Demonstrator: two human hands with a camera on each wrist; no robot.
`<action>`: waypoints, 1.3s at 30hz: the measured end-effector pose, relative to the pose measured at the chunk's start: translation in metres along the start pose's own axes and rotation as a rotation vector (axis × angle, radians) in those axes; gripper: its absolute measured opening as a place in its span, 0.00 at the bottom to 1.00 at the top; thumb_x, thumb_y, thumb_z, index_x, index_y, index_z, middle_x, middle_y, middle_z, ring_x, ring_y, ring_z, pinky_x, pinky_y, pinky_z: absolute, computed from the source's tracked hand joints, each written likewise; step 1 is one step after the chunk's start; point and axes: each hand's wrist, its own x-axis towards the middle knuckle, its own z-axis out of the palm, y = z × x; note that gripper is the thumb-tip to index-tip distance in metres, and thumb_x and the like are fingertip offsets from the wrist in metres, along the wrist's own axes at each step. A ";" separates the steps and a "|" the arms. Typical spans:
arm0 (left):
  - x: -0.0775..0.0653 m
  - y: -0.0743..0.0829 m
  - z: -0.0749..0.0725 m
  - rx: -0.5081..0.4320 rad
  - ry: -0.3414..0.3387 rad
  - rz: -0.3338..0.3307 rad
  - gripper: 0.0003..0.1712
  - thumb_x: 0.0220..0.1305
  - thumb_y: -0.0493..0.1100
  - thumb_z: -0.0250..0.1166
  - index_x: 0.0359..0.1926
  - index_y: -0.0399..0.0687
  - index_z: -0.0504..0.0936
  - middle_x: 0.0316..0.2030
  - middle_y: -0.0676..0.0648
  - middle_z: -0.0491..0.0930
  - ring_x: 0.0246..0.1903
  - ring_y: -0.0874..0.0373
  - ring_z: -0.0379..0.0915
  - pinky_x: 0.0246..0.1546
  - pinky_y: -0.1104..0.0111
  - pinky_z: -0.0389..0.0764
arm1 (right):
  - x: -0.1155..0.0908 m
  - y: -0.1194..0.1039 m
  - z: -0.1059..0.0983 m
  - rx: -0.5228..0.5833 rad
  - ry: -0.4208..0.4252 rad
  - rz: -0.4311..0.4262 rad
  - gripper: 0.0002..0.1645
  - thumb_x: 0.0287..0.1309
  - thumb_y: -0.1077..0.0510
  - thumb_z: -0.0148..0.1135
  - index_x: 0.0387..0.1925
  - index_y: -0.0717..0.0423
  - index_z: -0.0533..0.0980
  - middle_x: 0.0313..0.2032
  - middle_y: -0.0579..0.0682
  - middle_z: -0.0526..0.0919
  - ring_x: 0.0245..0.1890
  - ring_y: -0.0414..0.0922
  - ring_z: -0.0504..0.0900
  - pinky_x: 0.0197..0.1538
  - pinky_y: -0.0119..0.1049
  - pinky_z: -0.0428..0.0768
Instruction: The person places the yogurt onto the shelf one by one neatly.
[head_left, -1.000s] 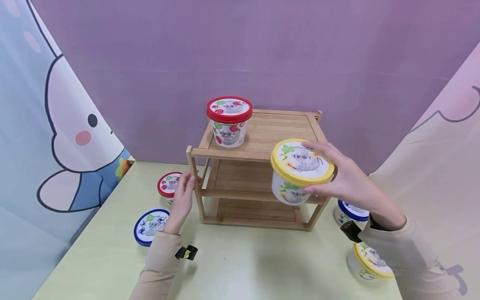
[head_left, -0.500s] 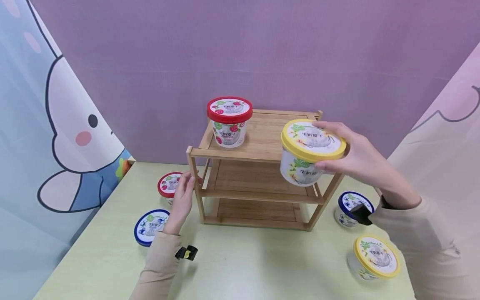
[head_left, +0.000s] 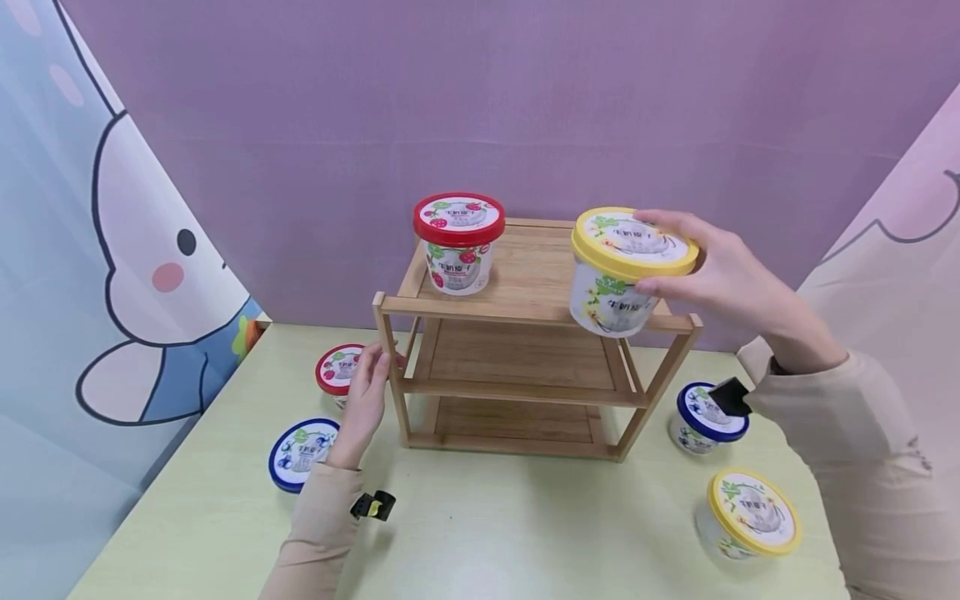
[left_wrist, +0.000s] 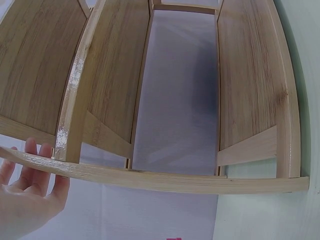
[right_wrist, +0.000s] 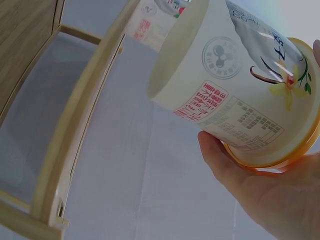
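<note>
In the head view my right hand (head_left: 738, 271) grips a yellow-lidded tub (head_left: 618, 292), thumb on the near side and fingers at the lid's back rim. The tub is held up at the front right of the top board of a three-tier wooden shelf (head_left: 525, 312); the right wrist view shows its bottom apart from the wood. My left hand (head_left: 365, 408) holds the shelf's left front post, and the left wrist view shows fingers behind that post (left_wrist: 165, 181). A red-lidded tub (head_left: 459, 258) stands upright on the top board's left side.
Left of the shelf stand another red-lidded tub (head_left: 333, 367) and a blue-lidded tub (head_left: 300, 454), partly behind my left arm. To the right are a blue-lidded tub (head_left: 708, 417) and a second yellow-lidded tub (head_left: 750, 512). A purple cloth (head_left: 480, 108) hangs behind.
My right hand has raised the yellow-lidded tub and carried it rightward, from in front of the shelf to the level of its top board. The left hand has stayed put.
</note>
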 end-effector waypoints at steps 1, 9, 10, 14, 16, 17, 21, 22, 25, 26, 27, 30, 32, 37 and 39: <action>0.000 0.000 0.000 -0.002 0.002 0.000 0.23 0.68 0.50 0.42 0.57 0.39 0.59 0.51 0.37 0.65 0.58 0.46 0.57 0.58 0.49 0.57 | 0.002 0.001 -0.001 0.003 0.002 0.007 0.42 0.46 0.58 0.66 0.63 0.46 0.59 0.53 0.54 0.68 0.43 0.37 0.69 0.39 0.18 0.68; 0.001 0.002 0.000 -0.021 0.003 0.002 0.20 0.69 0.45 0.41 0.56 0.36 0.60 0.50 0.34 0.65 0.57 0.46 0.57 0.58 0.52 0.57 | 0.017 0.005 -0.006 -0.013 -0.003 0.081 0.42 0.48 0.51 0.65 0.64 0.46 0.56 0.56 0.56 0.66 0.49 0.43 0.67 0.51 0.35 0.65; 0.001 0.002 0.000 -0.019 0.003 -0.002 0.20 0.69 0.45 0.41 0.56 0.37 0.60 0.51 0.35 0.65 0.57 0.46 0.57 0.58 0.52 0.57 | 0.018 0.005 -0.006 -0.009 -0.007 0.090 0.43 0.48 0.51 0.64 0.64 0.45 0.56 0.56 0.56 0.65 0.50 0.45 0.66 0.52 0.39 0.64; 0.001 0.001 0.000 -0.015 0.001 -0.005 0.21 0.69 0.46 0.42 0.56 0.37 0.59 0.50 0.36 0.65 0.58 0.46 0.57 0.58 0.51 0.57 | 0.023 0.008 -0.006 -0.002 -0.022 0.106 0.43 0.48 0.49 0.64 0.64 0.46 0.55 0.57 0.57 0.64 0.52 0.49 0.65 0.54 0.48 0.62; 0.001 0.000 0.000 -0.020 0.000 0.005 0.21 0.69 0.46 0.42 0.56 0.36 0.59 0.49 0.35 0.66 0.57 0.46 0.58 0.58 0.51 0.57 | 0.025 0.010 -0.005 -0.001 -0.025 0.109 0.44 0.48 0.49 0.64 0.65 0.47 0.54 0.57 0.58 0.64 0.53 0.50 0.64 0.54 0.49 0.62; 0.001 0.000 0.000 -0.024 0.001 0.013 0.22 0.69 0.46 0.42 0.56 0.36 0.60 0.48 0.35 0.66 0.56 0.45 0.58 0.58 0.51 0.57 | 0.026 0.011 -0.005 -0.003 -0.028 0.113 0.44 0.48 0.49 0.64 0.65 0.47 0.54 0.57 0.58 0.64 0.53 0.50 0.64 0.54 0.49 0.61; 0.002 -0.002 0.000 -0.025 -0.001 0.030 0.22 0.69 0.48 0.42 0.56 0.36 0.60 0.47 0.34 0.67 0.55 0.45 0.59 0.57 0.51 0.58 | 0.031 0.016 -0.005 -0.001 -0.036 0.133 0.45 0.48 0.47 0.63 0.65 0.49 0.53 0.57 0.59 0.63 0.54 0.52 0.63 0.55 0.51 0.60; 0.002 -0.002 0.000 -0.022 -0.001 0.028 0.23 0.69 0.48 0.42 0.56 0.36 0.60 0.47 0.34 0.67 0.55 0.46 0.59 0.57 0.51 0.58 | 0.032 0.018 -0.004 0.000 -0.040 0.138 0.46 0.48 0.47 0.63 0.65 0.49 0.53 0.58 0.60 0.63 0.54 0.52 0.62 0.55 0.52 0.60; 0.002 -0.001 0.000 -0.014 -0.001 0.023 0.23 0.69 0.48 0.41 0.56 0.36 0.60 0.49 0.34 0.66 0.56 0.45 0.59 0.57 0.51 0.58 | 0.035 0.021 -0.003 0.009 -0.050 0.153 0.46 0.49 0.46 0.62 0.66 0.48 0.51 0.58 0.60 0.61 0.55 0.53 0.61 0.56 0.54 0.59; 0.002 -0.001 0.000 -0.012 0.000 0.020 0.22 0.69 0.47 0.41 0.56 0.36 0.60 0.49 0.34 0.66 0.56 0.45 0.58 0.57 0.51 0.58 | 0.036 0.022 -0.003 0.011 -0.053 0.158 0.46 0.49 0.46 0.62 0.66 0.48 0.51 0.59 0.61 0.61 0.55 0.53 0.61 0.56 0.54 0.58; 0.002 -0.001 0.000 -0.013 0.001 0.018 0.22 0.69 0.47 0.41 0.56 0.36 0.60 0.50 0.34 0.66 0.56 0.45 0.58 0.57 0.51 0.58 | 0.036 0.023 -0.002 0.009 -0.056 0.162 0.46 0.49 0.46 0.62 0.66 0.48 0.51 0.59 0.61 0.61 0.55 0.54 0.61 0.56 0.54 0.58; 0.002 -0.001 0.000 -0.012 -0.001 0.013 0.21 0.69 0.46 0.41 0.56 0.36 0.59 0.51 0.35 0.65 0.57 0.45 0.58 0.57 0.51 0.58 | 0.038 0.026 -0.001 0.002 -0.061 0.172 0.47 0.49 0.45 0.62 0.66 0.48 0.51 0.60 0.61 0.59 0.56 0.54 0.59 0.57 0.55 0.57; 0.002 -0.001 0.000 -0.008 -0.004 0.012 0.22 0.69 0.46 0.40 0.57 0.35 0.59 0.51 0.35 0.65 0.57 0.45 0.57 0.58 0.51 0.57 | 0.039 0.028 -0.001 -0.003 -0.062 0.173 0.47 0.49 0.44 0.62 0.66 0.49 0.50 0.60 0.61 0.59 0.57 0.54 0.59 0.57 0.55 0.57; 0.002 -0.002 0.000 -0.002 0.002 0.021 0.22 0.69 0.47 0.41 0.56 0.36 0.59 0.50 0.35 0.66 0.56 0.45 0.58 0.57 0.50 0.58 | 0.040 0.032 0.001 -0.001 -0.058 0.176 0.48 0.48 0.43 0.62 0.66 0.50 0.50 0.60 0.60 0.60 0.57 0.53 0.59 0.57 0.54 0.57; 0.002 -0.002 0.000 -0.006 0.008 0.028 0.22 0.69 0.47 0.41 0.56 0.36 0.60 0.48 0.35 0.67 0.55 0.45 0.59 0.57 0.51 0.59 | 0.041 0.034 0.002 0.001 -0.059 0.175 0.49 0.48 0.43 0.62 0.66 0.50 0.50 0.60 0.60 0.60 0.57 0.54 0.60 0.57 0.54 0.57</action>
